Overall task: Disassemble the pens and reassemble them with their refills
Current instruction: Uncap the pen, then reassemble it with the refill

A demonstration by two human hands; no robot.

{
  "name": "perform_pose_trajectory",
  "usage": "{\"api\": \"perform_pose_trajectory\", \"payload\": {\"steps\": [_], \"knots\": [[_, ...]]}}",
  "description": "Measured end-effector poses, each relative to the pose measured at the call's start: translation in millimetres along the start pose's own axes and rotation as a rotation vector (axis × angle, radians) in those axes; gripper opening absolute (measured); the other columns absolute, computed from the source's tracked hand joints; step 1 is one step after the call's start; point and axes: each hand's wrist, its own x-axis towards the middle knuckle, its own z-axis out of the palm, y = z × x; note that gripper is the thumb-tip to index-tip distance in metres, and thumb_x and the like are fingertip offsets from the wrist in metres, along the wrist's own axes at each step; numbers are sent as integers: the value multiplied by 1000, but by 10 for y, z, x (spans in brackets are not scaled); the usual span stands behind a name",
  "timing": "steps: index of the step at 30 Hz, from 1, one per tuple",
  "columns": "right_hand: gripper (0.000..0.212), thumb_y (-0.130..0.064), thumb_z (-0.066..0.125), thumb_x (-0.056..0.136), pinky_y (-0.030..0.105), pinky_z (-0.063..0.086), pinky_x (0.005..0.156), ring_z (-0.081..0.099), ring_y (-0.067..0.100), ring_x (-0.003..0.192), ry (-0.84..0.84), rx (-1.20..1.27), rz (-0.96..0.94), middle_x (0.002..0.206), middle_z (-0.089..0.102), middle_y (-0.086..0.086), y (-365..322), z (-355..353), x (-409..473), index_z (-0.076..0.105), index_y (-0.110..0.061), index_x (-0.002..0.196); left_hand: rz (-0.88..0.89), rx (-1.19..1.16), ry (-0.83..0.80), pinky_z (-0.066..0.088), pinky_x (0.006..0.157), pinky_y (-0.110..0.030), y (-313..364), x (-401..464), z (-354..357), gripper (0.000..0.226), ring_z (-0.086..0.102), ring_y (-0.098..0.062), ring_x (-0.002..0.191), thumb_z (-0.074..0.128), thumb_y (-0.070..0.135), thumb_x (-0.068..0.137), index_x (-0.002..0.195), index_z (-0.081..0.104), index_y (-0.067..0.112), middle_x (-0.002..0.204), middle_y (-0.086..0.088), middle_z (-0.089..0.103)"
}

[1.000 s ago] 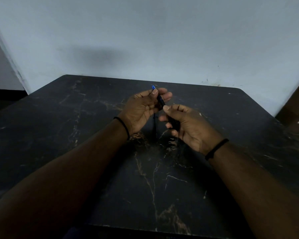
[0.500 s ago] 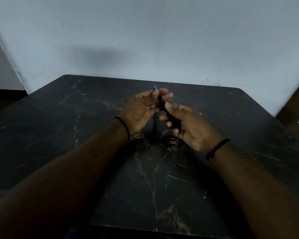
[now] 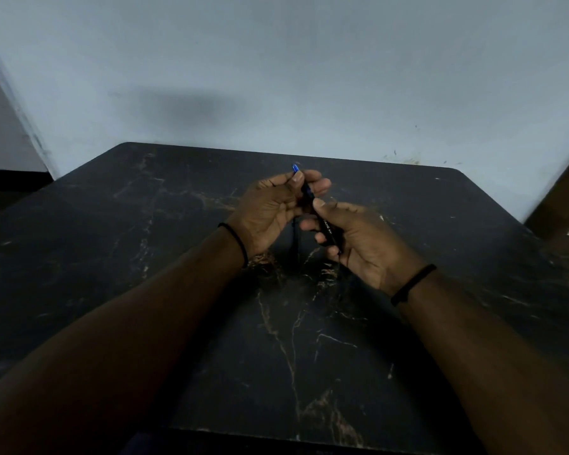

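A dark pen with a blue far end is held above the middle of the black marble table. My left hand pinches the pen's upper part near the blue tip, thumb and fingers curled round it. My right hand grips the lower barrel, with white lettering showing beside its thumb. A second thin dark pen part lies on the table under and between my hands; its details are lost in the dim light.
The table's far edge meets a pale wall. A brown piece of furniture stands at the right, beyond the table's corner. The near table edge runs along the bottom.
Both hands have stayed almost still on the pen. My right thumb has crept slightly up the barrel toward my left hand.
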Motion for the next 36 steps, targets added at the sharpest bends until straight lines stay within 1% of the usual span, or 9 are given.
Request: {"api": "perform_pose_trajectory", "payload": {"steps": [4, 8, 13, 15, 18, 21, 25, 31, 36], "knots": [[26, -28, 57, 100, 15, 37, 39, 55, 4, 53, 6, -47, -2, 82, 75, 4, 11, -7, 12, 74, -9, 97, -8, 2, 14, 57, 86, -34, 4, -2, 16, 22, 69, -25, 106, 48, 13, 99, 107, 66, 3, 107, -14, 74], [4, -17, 68, 92, 18, 42, 42, 56, 5, 55, 28, -121, -38, 81, 73, 2, 24, -23, 16, 70, -13, 94, -1, 4, 12, 56, 87, -31, 16, -12, 10, 23, 68, -24, 108, 46, 13, 100, 107, 65, 2, 106, -14, 74], [17, -8, 73, 86, 19, 42, 43, 56, 6, 55, 45, -140, -45, 87, 67, 8, 32, -5, 15, 64, -14, 99, -1, 26, 10, 54, 95, -35, 10, -4, 1, 23, 66, -26, 112, 48, 16, 99, 108, 65, 3, 109, -15, 73], [21, -9, 71, 88, 19, 41, 43, 55, 7, 57, 33, -149, -53, 89, 71, 8, 24, -7, 1, 65, -13, 107, 2, 18, 9, 54, 96, -36, 8, -1, -4, 23, 66, -26, 113, 50, 17, 98, 108, 66, 4, 110, -16, 72], [22, -18, 67, 93, 19, 39, 43, 54, 7, 56, 17, -133, -66, 81, 75, 2, 16, -6, -10, 65, -19, 115, 11, 12, -2, 56, 86, -32, 21, -4, -23, 25, 69, -25, 107, 54, 20, 94, 108, 67, 4, 111, -16, 72], [14, -31, 61, 98, 20, 37, 43, 53, 7, 54, 11, -144, -87, 77, 73, 0, 19, 4, -24, 68, -25, 108, 4, 61, -9, 55, 83, -30, 23, -4, -39, 28, 68, -23, 107, 58, 24, 91, 111, 68, 6, 115, -16, 71], [16, -31, 56, 100, 20, 35, 42, 50, 8, 52, 37, -185, -108, 73, 72, -1, 21, 9, -37, 70, -22, 98, -6, 107, -5, 55, 82, -29, 37, 3, -37, 26, 67, -22, 109, 56, 23, 93, 110, 68, 7, 114, -13, 72], [19, -29, 61, 98, 20, 35, 40, 50, 8, 50, 41, -255, -136, 74, 73, 0, 41, -2, -10, 73, -24, 85, 74, 145, 163, 50, 71, -26, 205, 11, -91, 23, 62, -10, 74, 46, 19, 101, 101, 68, 12, 83, 3, 70], [19, -30, 61, 97, 20, 35, 40, 50, 7, 50, 37, -271, -156, 74, 73, 0, 62, -10, 11, 74, -24, 85, 112, 248, 426, 38, 51, -19, 337, 50, -224, 14, 47, -6, 55, 57, 22, 96, 92, 66, 12, 73, 2, 60]]}}
